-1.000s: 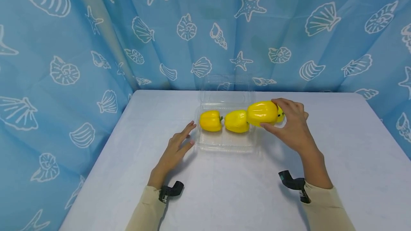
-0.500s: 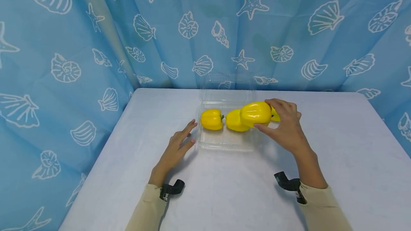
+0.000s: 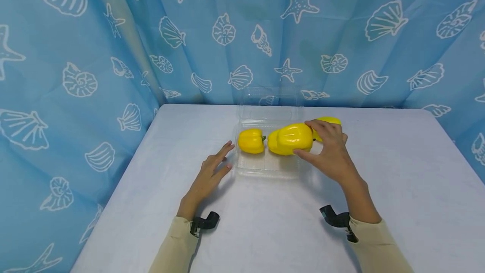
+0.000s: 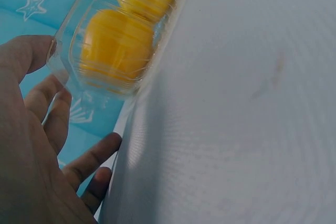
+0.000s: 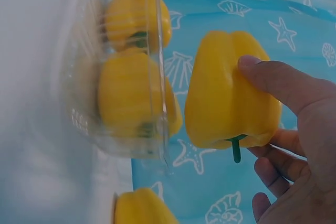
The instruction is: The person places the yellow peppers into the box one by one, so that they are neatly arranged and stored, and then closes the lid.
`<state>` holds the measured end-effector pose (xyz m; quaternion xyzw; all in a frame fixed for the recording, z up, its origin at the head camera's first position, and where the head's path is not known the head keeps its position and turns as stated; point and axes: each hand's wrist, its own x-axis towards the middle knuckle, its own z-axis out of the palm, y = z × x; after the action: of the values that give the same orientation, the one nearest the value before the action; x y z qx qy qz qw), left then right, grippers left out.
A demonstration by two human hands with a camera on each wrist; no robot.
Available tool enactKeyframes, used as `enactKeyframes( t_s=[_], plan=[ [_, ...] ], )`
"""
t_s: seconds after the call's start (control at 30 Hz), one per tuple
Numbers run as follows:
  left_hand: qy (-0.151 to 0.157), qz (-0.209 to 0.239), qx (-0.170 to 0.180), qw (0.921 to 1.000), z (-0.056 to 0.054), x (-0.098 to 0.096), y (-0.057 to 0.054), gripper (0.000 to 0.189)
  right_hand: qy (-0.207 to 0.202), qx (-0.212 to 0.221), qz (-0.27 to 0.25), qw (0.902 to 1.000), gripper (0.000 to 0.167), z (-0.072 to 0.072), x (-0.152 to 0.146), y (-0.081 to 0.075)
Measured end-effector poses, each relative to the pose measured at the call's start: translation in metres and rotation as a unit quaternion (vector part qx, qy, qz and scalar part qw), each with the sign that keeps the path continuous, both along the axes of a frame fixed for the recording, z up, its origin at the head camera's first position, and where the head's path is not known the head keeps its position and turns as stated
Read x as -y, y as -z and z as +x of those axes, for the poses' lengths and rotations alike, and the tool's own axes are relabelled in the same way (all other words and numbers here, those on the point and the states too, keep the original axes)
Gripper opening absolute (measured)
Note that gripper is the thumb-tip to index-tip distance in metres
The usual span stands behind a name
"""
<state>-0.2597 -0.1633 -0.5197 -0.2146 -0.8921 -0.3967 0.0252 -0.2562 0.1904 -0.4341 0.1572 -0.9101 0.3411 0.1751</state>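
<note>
A clear plastic clamshell box (image 3: 265, 174) lies with its lid raised at the back. Inside it sit two yellow bell peppers, a left one (image 3: 251, 141) with a green stem and a second one (image 5: 128, 95) to its right. My right hand (image 3: 330, 151) grips another yellow bell pepper (image 3: 298, 136) between thumb and fingers, raised over the box's right side and overlapping the second pepper in the head view. At the box's left wall is my left hand (image 3: 206, 175), fingers extended, its thumb right at the rim in the left wrist view.
One more yellow bell pepper (image 3: 330, 120) lies on the white table (image 3: 257, 226) behind my right hand, partly hidden. The transparent lid (image 3: 270, 108) stands up toward the blue shell-patterned curtain (image 3: 212, 62).
My right hand has moved left with its pepper, from beside the box to over its right part. The pepper on the table behind it shows more. The left hand stays in place.
</note>
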Motion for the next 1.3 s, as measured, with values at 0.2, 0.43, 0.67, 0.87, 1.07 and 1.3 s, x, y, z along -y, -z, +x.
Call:
enactKeyframes(
  t_s=[0.2, 0.43, 0.67, 0.87, 1.07, 1.3],
  plan=[
    [0.0, 0.002, -0.002, 1.0, 0.0, 0.0, 0.0, 0.055, -0.005, 0.012, 0.002, 0.9999, 0.074, 0.002, 0.009, 0.0],
    [-0.001, 0.001, -0.005, 1.0, 0.001, 0.0, -0.001, 0.055, -0.012, 0.008, 0.002, 0.9999, 0.074, 0.003, 0.016, 0.001],
    [-0.002, 0.0, -0.005, 1.0, 0.001, 0.0, -0.001, 0.055, -0.018, 0.012, 0.0, 0.9998, 0.074, 0.003, 0.023, 0.002],
    [-0.003, -0.001, -0.004, 1.0, 0.0, 0.0, 0.0, 0.055, -0.025, 0.008, -0.004, 0.9996, 0.074, 0.003, 0.029, 0.005],
    [0.0, -0.002, -0.007, 1.0, 0.0, 0.001, 0.0, 0.055, -0.031, 0.01, 0.0, 0.9995, 0.075, 0.004, 0.035, 0.005],
    [0.003, 0.007, -0.01, 0.9999, 0.0, 0.001, 0.0, 0.055, -0.037, 0.014, -0.001, 0.9992, 0.075, 0.006, 0.042, 0.008]
  ],
)
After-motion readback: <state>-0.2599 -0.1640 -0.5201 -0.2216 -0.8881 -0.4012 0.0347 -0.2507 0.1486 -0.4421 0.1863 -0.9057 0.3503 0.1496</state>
